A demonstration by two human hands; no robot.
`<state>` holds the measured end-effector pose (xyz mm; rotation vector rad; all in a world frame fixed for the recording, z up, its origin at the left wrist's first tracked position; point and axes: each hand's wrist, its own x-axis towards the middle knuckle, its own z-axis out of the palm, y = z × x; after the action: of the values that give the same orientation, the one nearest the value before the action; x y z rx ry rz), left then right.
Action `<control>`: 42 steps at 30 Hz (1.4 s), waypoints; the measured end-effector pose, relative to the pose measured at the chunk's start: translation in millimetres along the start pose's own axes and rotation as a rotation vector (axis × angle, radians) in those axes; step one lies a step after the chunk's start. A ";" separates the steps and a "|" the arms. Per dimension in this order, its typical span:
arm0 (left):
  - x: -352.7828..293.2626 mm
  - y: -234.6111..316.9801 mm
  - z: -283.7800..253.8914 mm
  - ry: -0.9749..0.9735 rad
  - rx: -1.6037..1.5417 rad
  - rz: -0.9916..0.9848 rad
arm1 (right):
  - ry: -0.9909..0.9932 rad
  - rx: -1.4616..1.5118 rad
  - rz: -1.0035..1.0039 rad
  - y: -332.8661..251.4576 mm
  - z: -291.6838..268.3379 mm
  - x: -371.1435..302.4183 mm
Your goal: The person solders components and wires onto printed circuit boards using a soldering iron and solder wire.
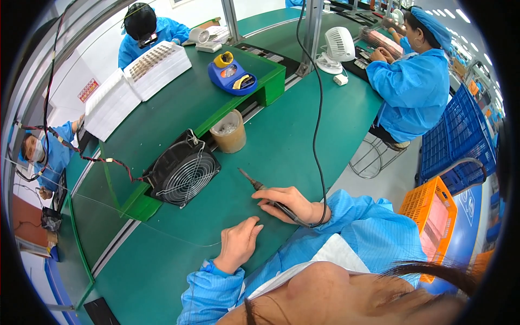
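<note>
In my right hand [292, 203] is a soldering iron [258, 185], gripped like a pen, its tip pointing up and left over the green bench mat [281, 135]. The iron's black cord [320, 119] loops past my wrist and rises to the top of the frame. My left hand [238, 244] is closed low over the mat, left of the right hand, thumb and fingers drawn together. A thin solder wire [179, 237] runs from the left across the mat to this hand; its free end is hidden.
Beyond my hands stand a black fan with a wire guard [187, 176] and a brown tub [230, 140]. A green shelf holds a blue iron stand [232, 81] and white trays [157, 70]. A white fan [338, 46] and co-worker [414, 81] are at right, near an orange crate [428, 216].
</note>
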<state>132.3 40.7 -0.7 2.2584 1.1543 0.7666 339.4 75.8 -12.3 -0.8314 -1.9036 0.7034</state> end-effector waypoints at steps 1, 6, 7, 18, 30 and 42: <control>-0.4 1.5 -0.7 0.004 0.002 0.003 | 0.001 -0.005 0.000 -2.2 -1.0 -0.3; 0.6 3.3 -2.4 0.004 0.004 0.014 | 0.003 -0.008 -0.008 -4.9 -2.9 1.6; 0.5 2.4 -1.9 0.004 0.004 0.011 | 0.000 -0.012 0.001 -3.6 -2.3 1.2; -1.3 3.0 -2.6 0.018 0.001 0.029 | -0.001 -0.030 -0.012 -5.7 -2.1 2.0; -5.9 -0.7 -3.2 0.007 0.021 0.002 | -0.037 -0.004 0.059 -9.4 -1.7 4.1; -59.3 -7.3 -40.9 0.127 0.174 -0.307 | -0.095 -0.020 0.153 -11.3 -5.0 2.5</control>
<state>72.0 1.8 8.9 2.1181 1.6380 0.7173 340.1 71.6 -0.5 -0.9790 -1.9482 0.8306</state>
